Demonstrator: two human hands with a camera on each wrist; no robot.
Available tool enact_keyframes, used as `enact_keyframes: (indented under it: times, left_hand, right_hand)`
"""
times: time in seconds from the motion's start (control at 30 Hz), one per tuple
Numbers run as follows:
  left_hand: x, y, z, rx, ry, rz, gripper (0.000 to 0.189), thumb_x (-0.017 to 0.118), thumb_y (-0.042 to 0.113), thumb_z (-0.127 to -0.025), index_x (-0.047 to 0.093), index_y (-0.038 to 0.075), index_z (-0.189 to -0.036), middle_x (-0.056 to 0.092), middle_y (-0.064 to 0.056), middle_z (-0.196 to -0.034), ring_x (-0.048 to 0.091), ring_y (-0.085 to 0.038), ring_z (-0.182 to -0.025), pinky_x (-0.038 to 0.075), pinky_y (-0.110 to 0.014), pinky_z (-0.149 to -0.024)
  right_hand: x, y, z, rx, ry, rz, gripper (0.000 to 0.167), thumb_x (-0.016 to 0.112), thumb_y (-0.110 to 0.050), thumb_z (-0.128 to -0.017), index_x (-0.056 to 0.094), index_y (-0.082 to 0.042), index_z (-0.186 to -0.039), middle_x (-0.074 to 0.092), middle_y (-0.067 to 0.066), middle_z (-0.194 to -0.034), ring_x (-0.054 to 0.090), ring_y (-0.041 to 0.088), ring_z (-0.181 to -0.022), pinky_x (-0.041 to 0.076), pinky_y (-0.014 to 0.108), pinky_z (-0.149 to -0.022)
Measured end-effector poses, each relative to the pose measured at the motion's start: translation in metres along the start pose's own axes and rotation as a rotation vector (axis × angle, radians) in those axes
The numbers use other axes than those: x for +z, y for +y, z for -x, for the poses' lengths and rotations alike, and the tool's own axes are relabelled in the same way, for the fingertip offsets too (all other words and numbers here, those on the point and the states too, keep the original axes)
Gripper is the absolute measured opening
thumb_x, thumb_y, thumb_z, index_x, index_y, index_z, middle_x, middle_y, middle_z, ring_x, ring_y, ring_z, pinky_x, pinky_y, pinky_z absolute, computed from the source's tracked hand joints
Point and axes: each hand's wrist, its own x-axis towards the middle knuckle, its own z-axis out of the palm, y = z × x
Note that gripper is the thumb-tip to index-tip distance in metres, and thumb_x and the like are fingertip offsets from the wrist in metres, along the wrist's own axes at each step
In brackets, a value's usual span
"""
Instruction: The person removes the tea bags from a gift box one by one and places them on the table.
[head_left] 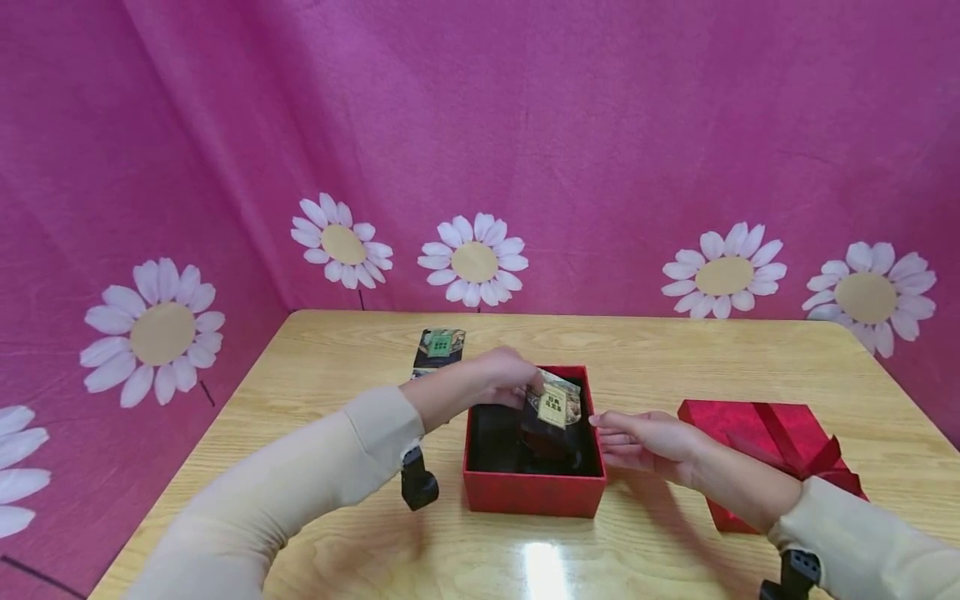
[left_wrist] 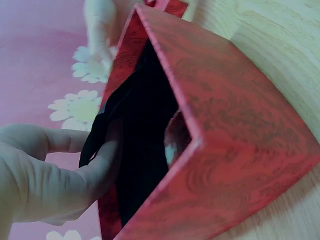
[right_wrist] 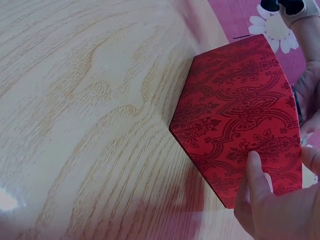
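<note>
In the head view an open red gift box (head_left: 534, 495) with a black inside stands on the table. My left hand (head_left: 507, 377) reaches over its back rim and grips a small dark pack with a yellow label (head_left: 555, 403), which sits tilted in the box's right half. Left-hand fingers (left_wrist: 102, 162) reach past the rim in the left wrist view, where the dark inside hides most of the pack. Against the box's patterned right wall, my right hand (head_left: 652, 446) rests its fairly straight fingers (right_wrist: 256, 172), thumb by the rim.
A red lid with a ribbon bow (head_left: 757, 433) lies to the right, partly behind the right forearm. Behind the left forearm is a dark pack with a green label (head_left: 438, 348). The wooden table (head_left: 360, 342) meets a pink flowered curtain (head_left: 585, 150) at the back.
</note>
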Motion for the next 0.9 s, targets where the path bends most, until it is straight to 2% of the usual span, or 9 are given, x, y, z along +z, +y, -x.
enact_keyframes:
  times: [0.07, 0.13, 0.3, 0.4, 0.47, 0.57, 0.67, 0.77, 0.9]
  left_hand:
    - [-0.006, 0.000, 0.004, 0.019, 0.011, -0.006, 0.015, 0.061, 0.000, -0.087, 0.057, -0.006, -0.101, 0.052, -0.006, -0.085, 0.045, -0.011, -0.061, 0.056, -0.025, -0.065]
    - [-0.012, 0.000, 0.008, 0.032, 0.012, -0.001, 0.009, 0.060, 0.000, -0.088, 0.058, -0.004, -0.095, 0.051, -0.003, -0.081, 0.037, -0.009, -0.054, 0.048, -0.021, -0.055]
    - [-0.027, -0.002, 0.015, 0.038, 0.019, 0.021, 0.004, 0.061, -0.001, -0.088, 0.058, -0.001, -0.090, 0.047, -0.001, -0.078, 0.031, -0.009, -0.053, 0.041, -0.021, -0.053]
    - [-0.035, -0.004, 0.020, 0.034, 0.047, 0.011, 0.014, 0.063, 0.002, -0.087, 0.056, 0.000, -0.099, 0.044, -0.002, -0.087, 0.037, -0.011, -0.062, 0.044, -0.021, -0.057]
    - [-0.040, -0.006, 0.022, 0.031, 0.053, 0.011, 0.026, 0.064, 0.003, -0.087, 0.053, -0.002, -0.111, 0.045, -0.004, -0.098, 0.041, -0.012, -0.071, 0.048, -0.021, -0.062]
    - [-0.047, -0.008, 0.024, 0.034, 0.047, 0.035, 0.048, 0.063, 0.005, -0.088, 0.044, -0.003, -0.132, 0.048, -0.008, -0.119, 0.051, -0.014, -0.093, 0.057, -0.025, -0.079]
    - [-0.053, -0.011, 0.026, 0.049, 0.027, 0.073, 0.052, 0.060, 0.004, -0.090, 0.040, -0.006, -0.137, 0.050, -0.014, -0.132, 0.057, -0.019, -0.107, 0.055, -0.034, -0.095]
    - [-0.058, -0.014, 0.028, 0.067, 0.032, 0.106, 0.054, 0.059, 0.004, -0.091, 0.037, -0.007, -0.139, 0.053, -0.017, -0.130, 0.060, -0.020, -0.105, 0.051, -0.039, -0.101]
    - [-0.065, -0.019, 0.032, 0.075, 0.074, 0.128, 0.058, 0.060, 0.006, -0.090, 0.035, -0.006, -0.142, 0.052, -0.018, -0.133, 0.059, -0.020, -0.105, 0.050, -0.040, -0.103]
  right_hand:
    - [0.000, 0.000, 0.000, -0.008, -0.002, -0.001, 0.069, 0.062, -0.032, -0.092, 0.036, 0.009, -0.141, 0.071, 0.005, -0.102, 0.070, 0.013, -0.092, 0.059, 0.028, -0.084]
    - [0.000, 0.001, -0.001, -0.023, -0.011, -0.001, 0.067, 0.061, -0.031, -0.093, 0.036, 0.011, -0.139, 0.070, 0.004, -0.100, 0.070, 0.013, -0.091, 0.059, 0.028, -0.084]
    - [0.000, 0.001, 0.000, -0.039, -0.018, -0.007, 0.063, 0.059, -0.028, -0.094, 0.039, 0.012, -0.138, 0.071, 0.005, -0.099, 0.070, 0.013, -0.090, 0.059, 0.029, -0.084]
    - [0.000, 0.001, 0.000, -0.036, -0.018, -0.009, 0.062, 0.059, -0.027, -0.094, 0.039, 0.011, -0.139, 0.071, 0.005, -0.100, 0.071, 0.013, -0.090, 0.059, 0.029, -0.084]
    - [0.000, 0.001, 0.000, -0.034, -0.019, -0.015, 0.063, 0.059, -0.027, -0.094, 0.038, 0.011, -0.139, 0.071, 0.006, -0.101, 0.071, 0.014, -0.090, 0.059, 0.028, -0.084]
    - [0.000, 0.001, 0.001, -0.028, -0.012, -0.018, 0.063, 0.059, -0.028, -0.094, 0.038, 0.010, -0.140, 0.072, 0.006, -0.102, 0.071, 0.014, -0.091, 0.059, 0.028, -0.083]
    - [0.000, 0.001, 0.001, -0.023, -0.003, -0.012, 0.063, 0.059, -0.028, -0.094, 0.038, 0.009, -0.140, 0.072, 0.006, -0.104, 0.071, 0.015, -0.092, 0.059, 0.027, -0.083]
    - [-0.001, 0.002, 0.001, -0.020, 0.002, -0.005, 0.063, 0.058, -0.028, -0.095, 0.038, 0.009, -0.140, 0.072, 0.007, -0.105, 0.071, 0.015, -0.092, 0.059, 0.027, -0.083]
    - [-0.001, 0.002, 0.000, -0.020, 0.005, 0.002, 0.062, 0.058, -0.029, -0.095, 0.038, 0.009, -0.140, 0.071, 0.007, -0.104, 0.071, 0.014, -0.092, 0.059, 0.027, -0.083]
